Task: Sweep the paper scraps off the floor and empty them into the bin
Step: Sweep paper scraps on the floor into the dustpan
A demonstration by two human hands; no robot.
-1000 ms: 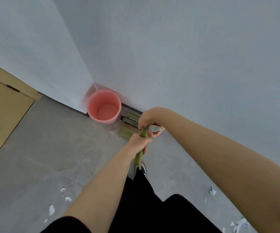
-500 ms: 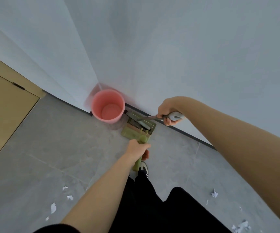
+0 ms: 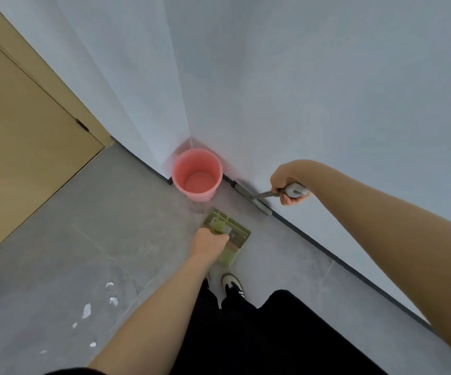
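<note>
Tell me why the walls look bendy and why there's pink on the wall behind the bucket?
In the head view, the wide-angle lens bends straight lines, so the wall edges and the baseboard seem to lean and curve. The pink bucket tints the white corner behind it with a soft pink glow. The light is even, with only a faint shadow at the bucket's base. The dustpan looks slightly blurred.

A bare indoor room, probably in a home or office. 2 plain pale walls (image 3: 300, 77) meet in a corner at the far middle, with a dark skirting strip (image 3: 327, 249) along their base. The floor (image 3: 97, 212) is large grey tiles. A tan wooden door (image 3: 24, 147) in its frame stands at the left.
</note>
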